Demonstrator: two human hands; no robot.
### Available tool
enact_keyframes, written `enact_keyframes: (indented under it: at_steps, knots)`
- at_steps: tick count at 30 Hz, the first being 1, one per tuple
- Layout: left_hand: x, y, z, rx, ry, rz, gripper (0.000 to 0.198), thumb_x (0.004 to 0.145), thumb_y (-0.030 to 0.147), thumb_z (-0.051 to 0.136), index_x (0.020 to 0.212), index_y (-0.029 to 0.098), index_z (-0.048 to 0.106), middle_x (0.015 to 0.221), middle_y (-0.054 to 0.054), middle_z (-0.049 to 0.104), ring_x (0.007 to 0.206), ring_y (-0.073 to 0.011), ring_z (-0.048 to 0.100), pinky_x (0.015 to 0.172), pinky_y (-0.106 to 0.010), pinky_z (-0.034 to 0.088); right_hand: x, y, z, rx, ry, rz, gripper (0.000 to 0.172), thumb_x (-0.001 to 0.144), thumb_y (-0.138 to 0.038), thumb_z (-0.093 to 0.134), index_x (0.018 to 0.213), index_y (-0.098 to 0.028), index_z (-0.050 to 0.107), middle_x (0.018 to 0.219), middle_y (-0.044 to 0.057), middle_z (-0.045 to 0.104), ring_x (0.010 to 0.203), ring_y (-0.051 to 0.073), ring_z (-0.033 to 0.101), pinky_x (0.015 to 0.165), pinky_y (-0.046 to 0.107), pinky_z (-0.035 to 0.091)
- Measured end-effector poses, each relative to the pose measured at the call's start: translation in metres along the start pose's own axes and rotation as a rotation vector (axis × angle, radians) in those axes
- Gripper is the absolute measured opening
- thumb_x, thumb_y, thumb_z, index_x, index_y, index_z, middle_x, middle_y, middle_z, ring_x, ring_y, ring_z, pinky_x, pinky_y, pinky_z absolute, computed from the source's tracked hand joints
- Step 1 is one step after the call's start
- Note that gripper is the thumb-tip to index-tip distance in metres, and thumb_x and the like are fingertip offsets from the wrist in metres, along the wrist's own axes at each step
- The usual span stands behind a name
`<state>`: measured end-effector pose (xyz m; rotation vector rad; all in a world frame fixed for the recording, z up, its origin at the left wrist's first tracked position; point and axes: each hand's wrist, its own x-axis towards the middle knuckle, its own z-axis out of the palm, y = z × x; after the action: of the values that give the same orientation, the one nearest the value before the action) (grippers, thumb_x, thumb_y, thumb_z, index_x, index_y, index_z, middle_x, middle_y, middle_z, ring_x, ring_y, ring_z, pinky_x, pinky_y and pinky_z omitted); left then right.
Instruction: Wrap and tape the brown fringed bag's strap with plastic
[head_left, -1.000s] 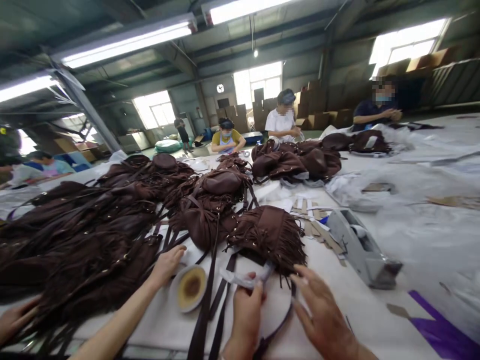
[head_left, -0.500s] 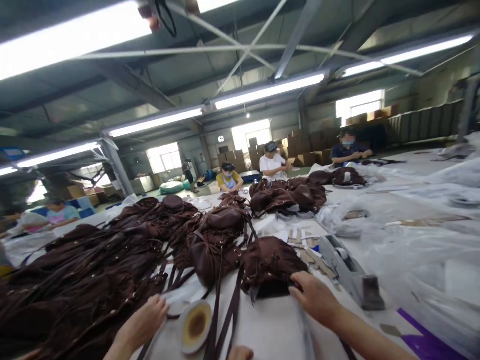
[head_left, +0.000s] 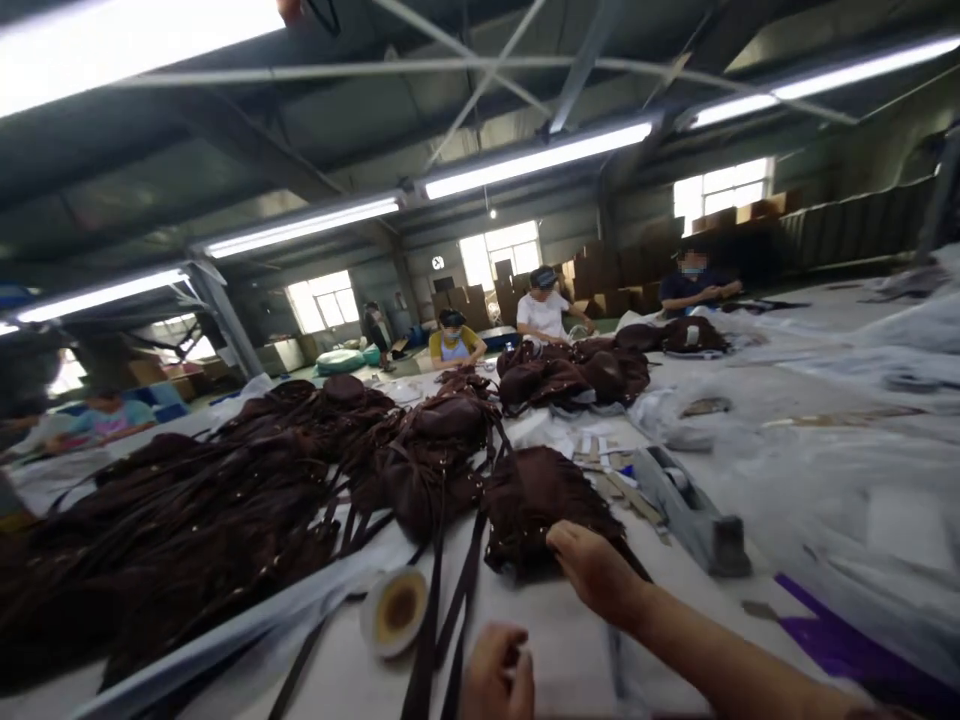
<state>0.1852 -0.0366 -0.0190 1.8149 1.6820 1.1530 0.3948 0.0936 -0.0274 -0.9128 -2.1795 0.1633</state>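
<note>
A dark brown gathered bag (head_left: 536, 500) with small metal eyelets lies on the table in front of me. My right hand (head_left: 592, 570) reaches in from the lower right, its fingers closed on the bag's near edge. At the bottom centre, my left hand (head_left: 499, 670) is loosely curled, thumb and fingers apart, with nothing visible between them. It is below the bag and not touching it. Long brown straps (head_left: 465, 570) run down beside this hand. Just to the left is a roll of tape (head_left: 396, 612) with a yellowish core.
A large heap of brown bags (head_left: 225, 510) covers the left side. On the right stand a grey tape dispenser (head_left: 686, 510), clear plastic sheeting (head_left: 840, 500) and a purple piece (head_left: 847, 640). A translucent strip (head_left: 225, 620) crosses the lower left. Several co-workers sit across the table.
My right hand has shifted left along the bag's near edge. My left hand has risen further into view. Another hand at the lower left has left the picture, and a translucent strip now lies there.
</note>
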Motion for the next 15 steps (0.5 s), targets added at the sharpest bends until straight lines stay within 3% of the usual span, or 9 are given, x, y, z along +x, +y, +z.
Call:
enact_keyframes:
  at_steps: [2,4,7,9,11,15]
  knots:
    - [-0.001,0.010,0.014,0.065,0.002,0.120,0.026,0.090,0.024,0.053,0.111,0.022,0.068,0.107,-0.011,0.069,0.096,-0.0257,0.067,0.078,-0.038,0.060,-0.034,-0.008,-0.006,-0.030,-0.008,-0.092,0.025,0.091,-0.003,0.040,0.088,-0.019,0.059,0.092,0.008,0.065,0.086,0.021,0.061,0.081,0.032,0.052]
    - [0.011,0.023,0.021,0.214,0.022,0.270,0.043,0.087,0.020,0.056,0.131,0.019,0.059,0.130,-0.016,0.060,0.126,-0.0304,0.055,0.106,-0.049,0.048,-0.060,-0.017,-0.011,-0.026,0.002,-0.133,0.024,0.093,-0.003,0.041,0.093,-0.019,0.059,0.099,0.010,0.065,0.094,0.022,0.061,0.085,0.033,0.052]
    - [0.041,0.040,0.030,0.440,-0.203,0.362,0.091,0.071,0.026,0.078,0.152,0.021,0.036,0.159,-0.014,0.033,0.149,-0.0380,0.023,0.119,-0.058,0.029,-0.082,-0.028,-0.019,-0.020,0.026,-0.131,0.022,0.094,-0.004,0.041,0.093,-0.018,0.058,0.099,0.011,0.065,0.096,0.023,0.062,0.085,0.032,0.053]
    - [0.058,0.047,0.036,0.513,-0.352,0.356,0.105,0.065,0.025,0.083,0.155,0.023,0.030,0.162,-0.014,0.029,0.148,-0.0390,0.023,0.117,-0.057,0.030,-0.087,-0.035,-0.026,-0.020,0.029,-0.123,0.023,0.094,-0.004,0.040,0.091,-0.018,0.057,0.098,0.012,0.064,0.093,0.023,0.061,0.084,0.033,0.054]
    - [0.069,0.051,0.042,0.529,-0.433,0.353,0.102,0.065,0.022,0.083,0.154,0.022,0.033,0.153,-0.016,0.042,0.141,-0.0391,0.035,0.113,-0.056,0.035,-0.088,-0.040,-0.034,-0.017,0.020,-0.118,0.023,0.094,-0.004,0.039,0.088,-0.019,0.056,0.095,0.011,0.063,0.091,0.023,0.060,0.082,0.033,0.054]
    - [0.073,0.049,0.048,0.493,-0.481,0.357,0.074,0.062,0.026,0.086,0.132,0.017,0.062,0.121,-0.015,0.066,0.119,-0.0357,0.054,0.102,-0.047,0.044,-0.091,-0.042,-0.050,0.038,0.034,-0.065,0.023,0.093,-0.004,0.040,0.086,-0.020,0.055,0.089,0.008,0.061,0.087,0.022,0.059,0.080,0.033,0.052]
